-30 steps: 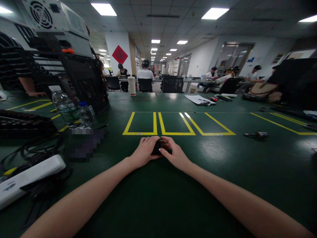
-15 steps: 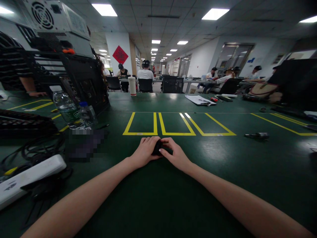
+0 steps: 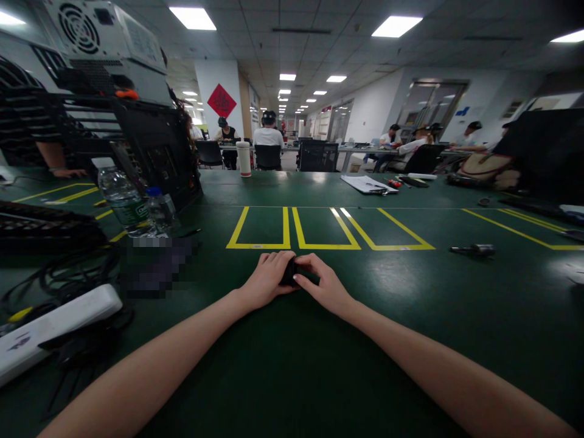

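Both hands meet at the middle of the green tabletop (image 3: 292,359), around a small black object (image 3: 289,272) whose kind I cannot make out. My left hand (image 3: 267,277) wraps over its left side, fingers together on top and thumb below. From the right, my right hand (image 3: 322,281) closes on it with curved fingers and thumb at its edge. Most of the object is hidden by the fingers. Just beyond the hands, yellow tape outlines (image 3: 326,246) mark the table.
At left are a white power strip (image 3: 59,331), black cables (image 3: 55,274), plastic bottles (image 3: 121,201) and an opened computer case (image 3: 155,152). A dark metal tool (image 3: 474,250) lies at right. Farther back are a lidded cup (image 3: 244,158) and a clipboard (image 3: 368,184). People sit at distant tables.
Both hands stay at the same spot around the black object; the fingers of my right hand shift only very slightly. The view moves barely at all.
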`<state>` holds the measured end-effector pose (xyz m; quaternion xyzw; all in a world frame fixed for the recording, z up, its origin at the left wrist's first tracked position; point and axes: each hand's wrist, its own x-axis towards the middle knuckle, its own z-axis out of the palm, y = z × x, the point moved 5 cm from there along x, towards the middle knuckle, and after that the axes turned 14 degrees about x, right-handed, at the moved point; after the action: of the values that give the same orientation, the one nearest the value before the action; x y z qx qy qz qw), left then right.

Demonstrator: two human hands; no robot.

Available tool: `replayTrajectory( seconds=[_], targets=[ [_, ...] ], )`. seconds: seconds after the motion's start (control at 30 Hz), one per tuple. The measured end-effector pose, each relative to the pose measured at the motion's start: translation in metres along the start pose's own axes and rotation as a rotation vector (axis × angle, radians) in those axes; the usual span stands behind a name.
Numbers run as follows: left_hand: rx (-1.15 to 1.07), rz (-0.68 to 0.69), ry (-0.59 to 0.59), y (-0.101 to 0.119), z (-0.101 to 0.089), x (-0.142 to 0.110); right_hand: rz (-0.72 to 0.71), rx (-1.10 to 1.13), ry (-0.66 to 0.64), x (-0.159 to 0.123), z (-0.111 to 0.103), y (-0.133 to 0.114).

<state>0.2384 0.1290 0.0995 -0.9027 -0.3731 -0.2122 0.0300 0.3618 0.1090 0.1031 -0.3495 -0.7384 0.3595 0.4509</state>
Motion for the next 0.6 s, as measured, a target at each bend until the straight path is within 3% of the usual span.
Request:
replayTrajectory(
  seconds=[0.3,0.6],
  targets=[
    [0.017,-0.005,0.004,-0.001,0.0015,0.0006,0.101,0.047,-0.009,0.0,0.0022,0.0086],
    [0.006,-0.001,0.003,-0.0005,0.0008,0.0,-0.026,-0.051,0.021,-0.0001,-0.0008,-0.0002]
  ],
)
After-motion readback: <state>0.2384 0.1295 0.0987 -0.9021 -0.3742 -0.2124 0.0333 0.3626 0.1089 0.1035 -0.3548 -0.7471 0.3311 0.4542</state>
